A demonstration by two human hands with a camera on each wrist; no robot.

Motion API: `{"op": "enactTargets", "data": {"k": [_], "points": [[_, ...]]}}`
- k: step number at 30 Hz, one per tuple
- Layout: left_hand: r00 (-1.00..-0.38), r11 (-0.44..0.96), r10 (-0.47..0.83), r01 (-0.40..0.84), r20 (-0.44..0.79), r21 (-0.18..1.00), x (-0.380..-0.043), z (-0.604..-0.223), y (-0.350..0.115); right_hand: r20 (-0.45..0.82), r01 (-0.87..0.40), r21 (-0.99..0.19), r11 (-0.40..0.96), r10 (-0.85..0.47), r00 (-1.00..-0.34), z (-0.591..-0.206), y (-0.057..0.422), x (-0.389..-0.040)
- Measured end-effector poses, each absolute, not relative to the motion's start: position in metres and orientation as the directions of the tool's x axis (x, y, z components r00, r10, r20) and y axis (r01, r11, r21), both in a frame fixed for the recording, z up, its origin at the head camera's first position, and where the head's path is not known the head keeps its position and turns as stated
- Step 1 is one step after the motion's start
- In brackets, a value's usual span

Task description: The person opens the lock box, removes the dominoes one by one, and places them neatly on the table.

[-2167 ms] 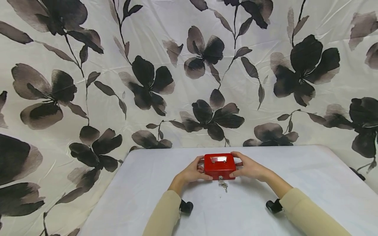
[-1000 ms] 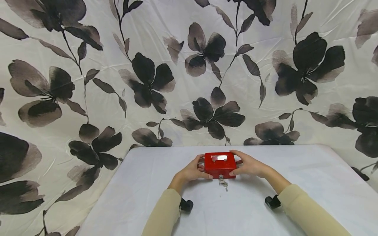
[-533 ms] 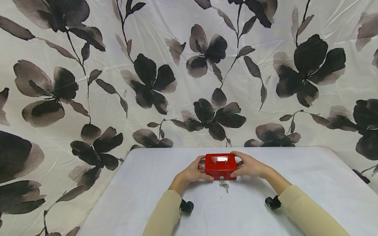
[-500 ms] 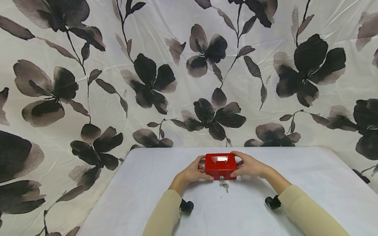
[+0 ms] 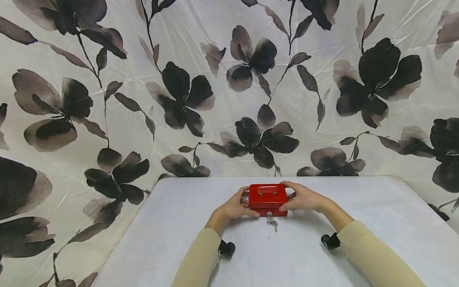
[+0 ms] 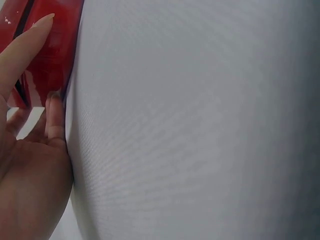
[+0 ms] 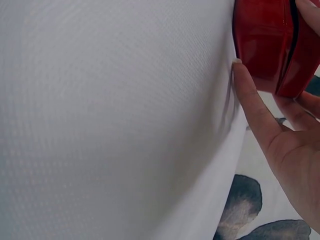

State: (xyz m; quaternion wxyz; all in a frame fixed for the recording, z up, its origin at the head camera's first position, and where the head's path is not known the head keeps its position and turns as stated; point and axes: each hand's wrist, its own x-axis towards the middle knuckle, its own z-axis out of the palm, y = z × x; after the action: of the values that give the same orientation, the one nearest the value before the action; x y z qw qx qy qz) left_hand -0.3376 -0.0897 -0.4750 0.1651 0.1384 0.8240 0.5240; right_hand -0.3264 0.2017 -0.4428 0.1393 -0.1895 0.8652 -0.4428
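A small red metal cash box (image 5: 268, 195) stands on the white-covered table, its carrying handle (image 5: 268, 190) folded on the lid. A dark gap shows between lid and base in both wrist views. The left hand (image 5: 231, 207) holds the box's left side, with its thumb (image 6: 37, 37) on the front of the base. On the opposite side the right hand (image 5: 306, 198) grips the lid (image 7: 306, 60), its thumb at the lid's front edge. Keys (image 5: 274, 225) hang from the lock (image 5: 269, 215) at the front.
The white cloth-covered table (image 5: 201, 191) ends just behind the box. A pale curtain with dark flowers (image 5: 247, 63) hangs behind. Black wrist cameras, left (image 5: 227, 248) and right (image 5: 330, 241), sit below the wrists.
The lid has lifted slightly at the front, and a seam now shows there. The right thumb has risen a little with it, while the left hand stays in place.
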Motion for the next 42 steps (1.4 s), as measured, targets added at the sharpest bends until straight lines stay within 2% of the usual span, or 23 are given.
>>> {"op": "enactTargets", "data": {"k": [7, 22, 42], "points": [[-0.905, 0.409, 0.407, 0.062, -0.121, 0.91, -0.337, -0.475, -0.09, -0.096, -0.194, -0.814, 0.548, -0.455, -0.885, -0.438, 0.202, -0.327], [-0.903, 0.385, 0.41, 0.047, -0.125, 0.922, -0.336, -0.476, -0.09, -0.099, -0.154, -0.868, 0.472, -0.469, -0.878, -0.443, 0.205, -0.33], [-0.907, 0.426, 0.407, 0.086, -0.106, 0.901, -0.337, -0.475, -0.093, -0.053, -0.216, -0.851, 0.479, -0.487, -0.872, -0.441, 0.207, -0.337]]}}
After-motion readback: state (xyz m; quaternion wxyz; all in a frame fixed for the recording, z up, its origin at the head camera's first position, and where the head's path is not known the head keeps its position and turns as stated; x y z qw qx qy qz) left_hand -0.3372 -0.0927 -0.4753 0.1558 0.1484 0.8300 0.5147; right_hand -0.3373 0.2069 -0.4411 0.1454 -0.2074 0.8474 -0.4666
